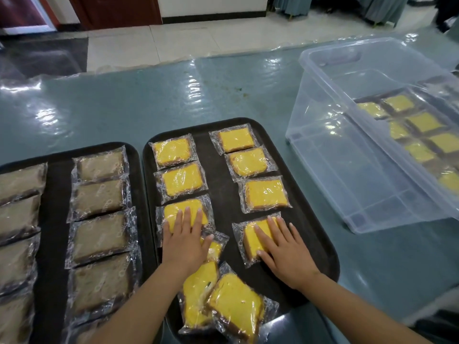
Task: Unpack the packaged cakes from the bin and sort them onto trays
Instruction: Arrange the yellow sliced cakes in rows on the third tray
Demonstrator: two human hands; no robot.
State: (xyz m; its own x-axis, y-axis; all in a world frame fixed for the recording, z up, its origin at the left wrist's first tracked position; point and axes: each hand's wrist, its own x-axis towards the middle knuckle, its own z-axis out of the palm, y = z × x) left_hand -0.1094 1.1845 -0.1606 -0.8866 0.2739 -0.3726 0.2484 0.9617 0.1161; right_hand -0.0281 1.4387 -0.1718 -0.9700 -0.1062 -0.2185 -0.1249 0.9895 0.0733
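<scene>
Both bare forearms enter from the bottom edge and converge over the right-hand black tray [320, 247]. The left hand [185, 240] and the right hand [285, 252] both lie palm down, wrists low.

The surface [149, 100] is covered in teal cloth under a glossy clear plastic sheet. Beyond its far edge lie a pale tiled floor [198, 38], a dark mat at the left and a dark red door. A clear plastic bin [367, 170] stands tilted at the right of the surface; through its wall a further tray of yellow cakes [422, 125] is visible.

The left hand rests with fingers straight and slightly spread on a yellow packaged cake [173, 211], third in the tray's left column, the thumb touching a smaller packet beside it. The right hand lies flat, fingers spread, pressing on the fourth yellow cake [250, 240] of the right column. Two more yellow cakes [233, 304] lie askew, overlapping, at the tray's near edge between the forearms. The left-hand tray [57, 155] carries brown packaged cakes [99, 197] in two columns.
</scene>
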